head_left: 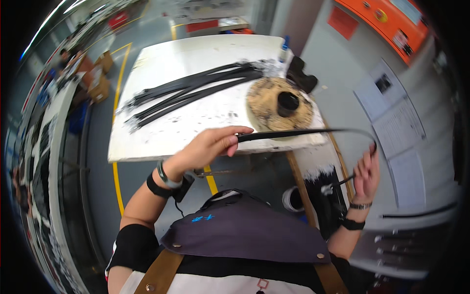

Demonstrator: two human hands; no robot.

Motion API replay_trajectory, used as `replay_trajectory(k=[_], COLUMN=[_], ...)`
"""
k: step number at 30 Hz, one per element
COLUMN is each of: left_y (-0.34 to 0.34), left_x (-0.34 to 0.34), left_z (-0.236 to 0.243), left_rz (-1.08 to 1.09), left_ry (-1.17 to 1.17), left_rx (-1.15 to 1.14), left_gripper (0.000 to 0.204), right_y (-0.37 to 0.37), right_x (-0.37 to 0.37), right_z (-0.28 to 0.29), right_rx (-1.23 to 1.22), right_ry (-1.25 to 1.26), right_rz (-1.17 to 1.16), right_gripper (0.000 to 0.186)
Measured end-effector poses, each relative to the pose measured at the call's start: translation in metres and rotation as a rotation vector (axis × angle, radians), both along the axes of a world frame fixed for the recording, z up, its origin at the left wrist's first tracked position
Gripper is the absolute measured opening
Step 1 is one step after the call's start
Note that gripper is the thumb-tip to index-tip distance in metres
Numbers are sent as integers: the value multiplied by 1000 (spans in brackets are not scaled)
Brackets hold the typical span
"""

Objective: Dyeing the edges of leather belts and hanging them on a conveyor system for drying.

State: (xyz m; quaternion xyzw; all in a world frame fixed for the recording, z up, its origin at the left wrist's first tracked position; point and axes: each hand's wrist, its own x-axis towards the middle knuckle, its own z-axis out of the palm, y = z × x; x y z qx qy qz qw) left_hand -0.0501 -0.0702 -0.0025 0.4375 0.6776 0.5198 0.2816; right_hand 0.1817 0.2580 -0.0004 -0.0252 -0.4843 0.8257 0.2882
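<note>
A long black belt (289, 133) stretches between my two hands, in front of the white table's near edge. My left hand (213, 144) pinches one end between thumb and fingers. At the right, my right hand (366, 176) is closed round the belt where it bends down, and a short length with a silvery end (327, 189) sticks out to its left. On the table lie several black belts (191, 88) in bundles, their ends wrapped in clear or silvery plastic. A round tan, stained pad (262, 100) with a black cup (288, 104) on it stands near the table's right corner.
The white table (161, 142) has dark smudges. A bottle with a blue cap (284, 49) stands at its back right corner, with a dark object (301, 73) beside it. Below right are a wooden-edged bin of black strips (325, 196) and a white pail (293, 199). Papers hang on the right wall.
</note>
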Motion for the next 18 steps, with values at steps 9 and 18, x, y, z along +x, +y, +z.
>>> replay_trajectory(k=[9,18], left_y=[123,152], left_x=[64,87], left_z=[-40,-37], left_rz=[-156,-189], left_ry=[200,197], left_rx=[347,304], left_gripper=[26,15], right_y=[-20,-12], right_x=[-38,-58], right_z=[36,20], right_rx=[-309,-331], right_ry=[112,187], right_rz=[-166,-282], right_gripper=[33,29])
